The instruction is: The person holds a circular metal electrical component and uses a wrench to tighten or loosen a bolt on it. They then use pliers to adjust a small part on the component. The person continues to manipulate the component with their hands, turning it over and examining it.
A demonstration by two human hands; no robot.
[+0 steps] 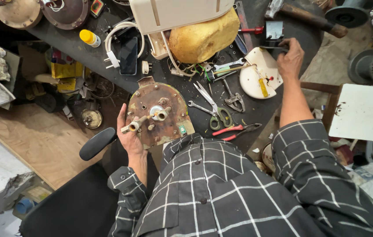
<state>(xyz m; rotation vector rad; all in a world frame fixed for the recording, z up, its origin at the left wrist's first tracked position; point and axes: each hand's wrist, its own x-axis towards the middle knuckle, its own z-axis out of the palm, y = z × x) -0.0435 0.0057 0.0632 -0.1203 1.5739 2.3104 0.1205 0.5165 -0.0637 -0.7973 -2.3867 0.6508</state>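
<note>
One rusty plate (pixel 160 115) gripped in left hand (pixel 129 136); right hand (pixel 290 56) closed on one dark tool (pixel 274 44).

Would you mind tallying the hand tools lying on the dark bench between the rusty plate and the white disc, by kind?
Scissors: 1
Wrench: 1
Red-handled pliers: 1
Bare metal pliers: 1
Total: 4

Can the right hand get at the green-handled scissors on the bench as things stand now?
Probably yes. The right hand rests at the bench's far edge, and the scissors lie uncovered on the dark bench, nothing between them but small flat tools.
</note>
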